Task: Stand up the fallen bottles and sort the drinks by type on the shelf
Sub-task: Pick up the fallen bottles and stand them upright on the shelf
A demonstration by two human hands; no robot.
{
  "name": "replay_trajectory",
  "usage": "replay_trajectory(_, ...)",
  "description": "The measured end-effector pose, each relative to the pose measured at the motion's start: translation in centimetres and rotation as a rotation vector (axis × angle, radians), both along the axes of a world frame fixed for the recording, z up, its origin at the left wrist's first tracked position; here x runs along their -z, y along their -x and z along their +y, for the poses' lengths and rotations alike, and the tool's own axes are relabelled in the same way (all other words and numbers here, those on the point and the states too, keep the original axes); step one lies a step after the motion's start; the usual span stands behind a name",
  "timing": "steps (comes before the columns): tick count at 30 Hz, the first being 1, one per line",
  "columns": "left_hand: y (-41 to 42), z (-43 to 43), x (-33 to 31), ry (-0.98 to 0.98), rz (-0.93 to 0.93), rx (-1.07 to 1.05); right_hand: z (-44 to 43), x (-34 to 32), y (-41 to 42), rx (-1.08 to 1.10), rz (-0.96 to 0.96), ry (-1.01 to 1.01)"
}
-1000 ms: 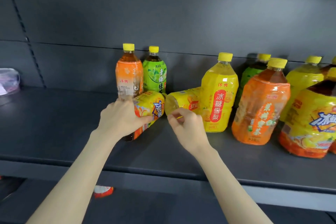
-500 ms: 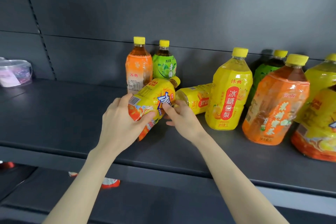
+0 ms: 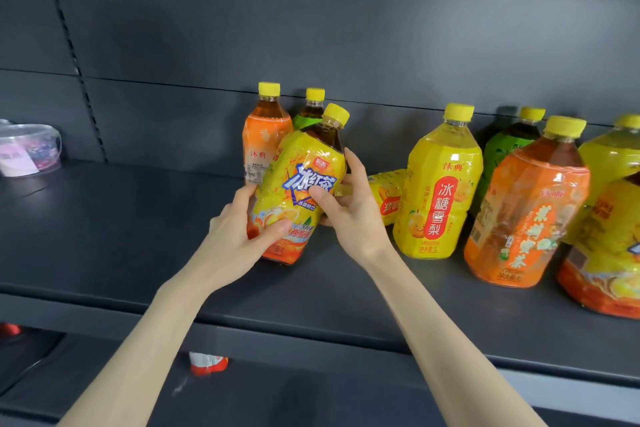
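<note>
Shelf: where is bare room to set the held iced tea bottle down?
Bare: the left stretch of the shelf between the clear tub and the upright orange bottle, and its front strip. Crowded: from the fallen yellow bottle rightwards.

Shop, dark metal shelf (image 3: pixel 104 218), rows of bottled drinks (image 3: pixel 438 184)

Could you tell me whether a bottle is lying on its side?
Yes, a yellow-labelled bottle lies flat on the shelf behind the right hand.

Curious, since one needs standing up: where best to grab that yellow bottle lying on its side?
Take the fallen bottle round its middle, from front and above: it lies crosswise, the tall yellow bottle crowds its right end, the right hand hides its left.
</note>
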State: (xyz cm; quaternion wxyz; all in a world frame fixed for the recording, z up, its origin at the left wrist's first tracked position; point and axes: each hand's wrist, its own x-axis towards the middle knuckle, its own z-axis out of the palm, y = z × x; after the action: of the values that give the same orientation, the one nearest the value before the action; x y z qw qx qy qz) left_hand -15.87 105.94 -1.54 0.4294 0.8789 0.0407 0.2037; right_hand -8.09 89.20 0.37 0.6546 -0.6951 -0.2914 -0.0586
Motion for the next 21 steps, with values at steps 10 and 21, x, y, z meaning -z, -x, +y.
replay_trajectory(10,-2.1,0.4,0.0,-0.054,0.036,0.029,1.0,-0.8,-1.3,0.098,-0.281,0.254)
replay_trajectory(21,-3.0,0.6,-0.6,-0.035,0.005,-0.006,1.4,-1.0,-2.1,0.079,-0.246,0.328)
